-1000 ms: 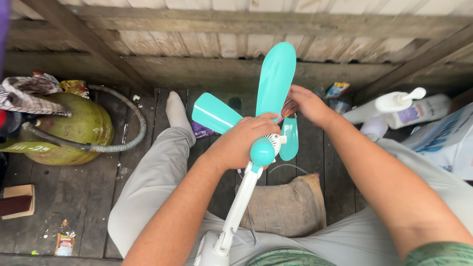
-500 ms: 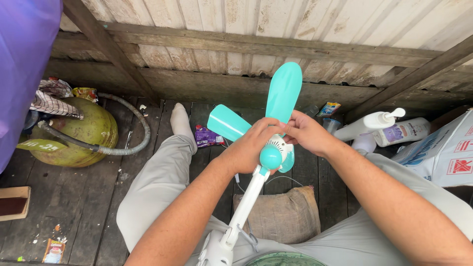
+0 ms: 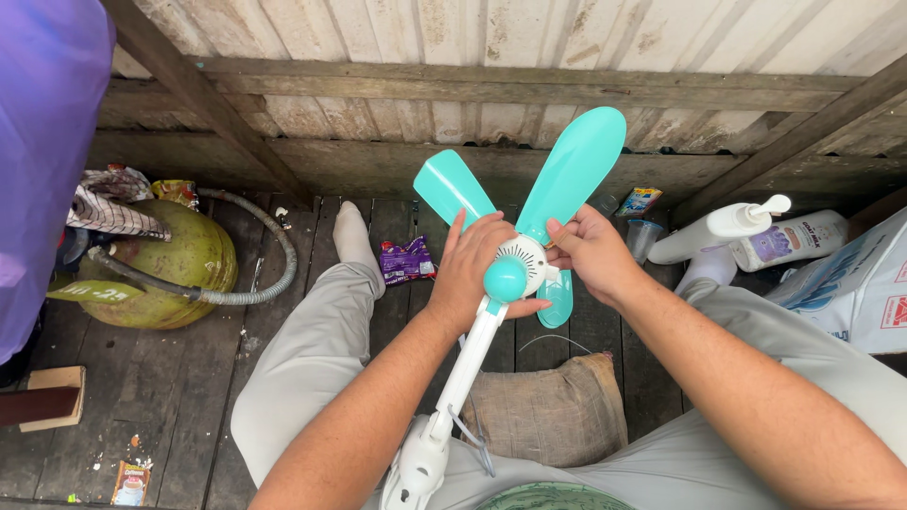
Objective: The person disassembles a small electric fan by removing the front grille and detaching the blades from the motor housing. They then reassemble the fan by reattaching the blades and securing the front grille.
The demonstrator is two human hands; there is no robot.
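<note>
Where the plank floor meets the wall, left to right:
Tank (image 3: 175, 264): round, green metal, ribbed grey hose (image 3: 255, 283) looped around it.
Left hand (image 3: 477, 274): clasps the fan (image 3: 515, 269) hub from the left.
Fan: glossy teal plastic blades, white stem, held above the lap.
Right hand (image 3: 595, 255): pinches the hub's right edge.
Sack (image 3: 548, 411): coarse brown weave, between the knees.
Bottle (image 3: 723, 231): smooth white pump, lying on its side.

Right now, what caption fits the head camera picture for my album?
Left hand and right hand hold a teal fan above a burlap sack.
</note>
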